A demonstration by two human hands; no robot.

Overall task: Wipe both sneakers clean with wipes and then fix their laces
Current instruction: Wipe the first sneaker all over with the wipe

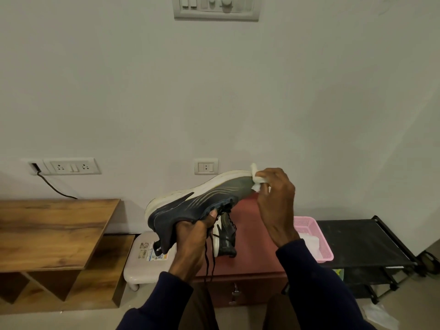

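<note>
Dark-blue mesh sneaker with a white sole (202, 201) hangs sole-up above the maroon tabletop (252, 234), its heel end gripped low in your left hand (192, 236) and its toe slanting up-right to where your right hand (276, 206) pinches the white wipe (258, 179), so the next stroke likely runs back leftward along that axis.

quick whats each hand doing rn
Left hand: grips the dark sneaker at its opening, sole turned up.
Right hand: pinches a white wipe against the sneaker's toe.
</note>
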